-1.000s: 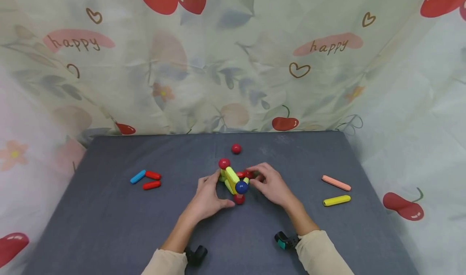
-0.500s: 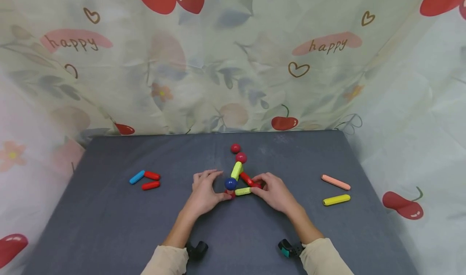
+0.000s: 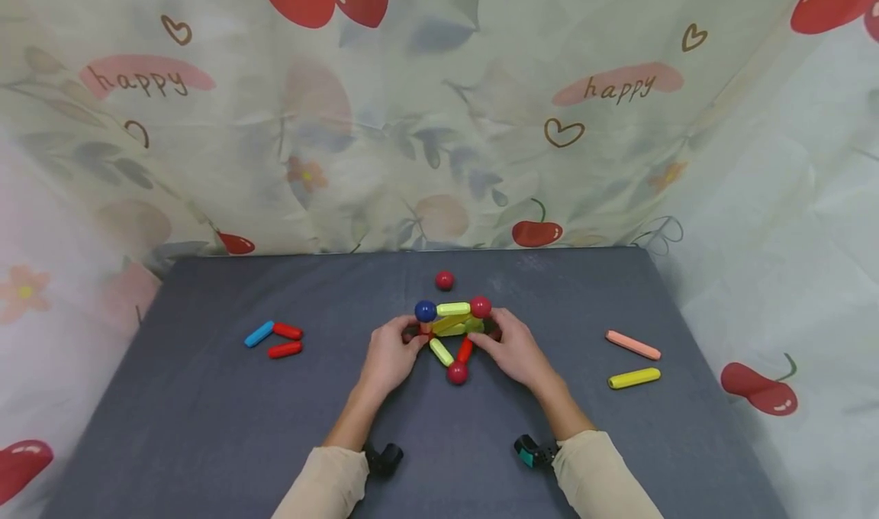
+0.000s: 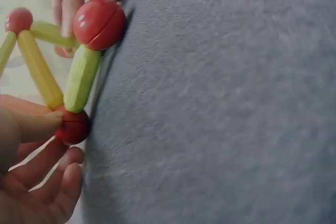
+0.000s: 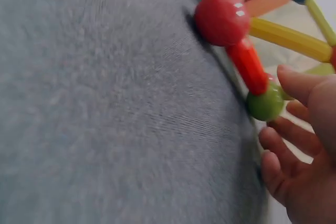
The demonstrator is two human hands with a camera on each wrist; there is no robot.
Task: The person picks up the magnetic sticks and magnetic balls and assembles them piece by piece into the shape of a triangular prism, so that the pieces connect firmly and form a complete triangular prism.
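A ball-and-stick model (image 3: 453, 308) of coloured balls and rods stands on the table between both hands. Its blue ball (image 3: 426, 311) and one red ball (image 3: 481, 307) are on top, joined by a yellow-green rod. Another red ball (image 3: 458, 372) forms the near corner. My left hand (image 3: 387, 355) pinches a dark red ball (image 4: 74, 128) at the base's left corner between thumb and fingers. On the other side, my right hand (image 3: 515, 351) has thumb and curled fingers around the green ball (image 5: 265, 102); the exact contact is partly hidden.
A loose red ball (image 3: 445, 280) lies behind the model. To the left are a blue rod (image 3: 259, 333) and two red rods (image 3: 285, 349). A pink rod (image 3: 634, 345) and a yellow rod (image 3: 635, 378) lie on the right. Patterned cloth (image 3: 384, 198) hangs behind the table.
The model has turned between the hands: its blue ball has moved from the near side to the far left, and a red ball now points toward me. Both hands stay around it.
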